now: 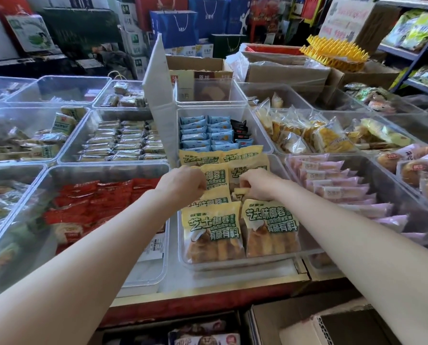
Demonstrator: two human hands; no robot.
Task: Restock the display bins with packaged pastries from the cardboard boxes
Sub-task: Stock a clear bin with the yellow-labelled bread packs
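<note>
We reach both arms into the clear display bin (235, 263) at the middle of the counter (232, 282), where the yellow pastry packs (211, 230) stand in two rows. Our left hand (183, 181) is curled shut on the top edge of a pack in the left row; our right hand (256, 184) pinches a pack at 12 o'clock of the nearest right-row one. Red packs (95, 202) lie at 9 o'clock, pink packs (337, 185) at 3 o'clock, a cardboard box (295, 319) at 6 o'clock
</note>
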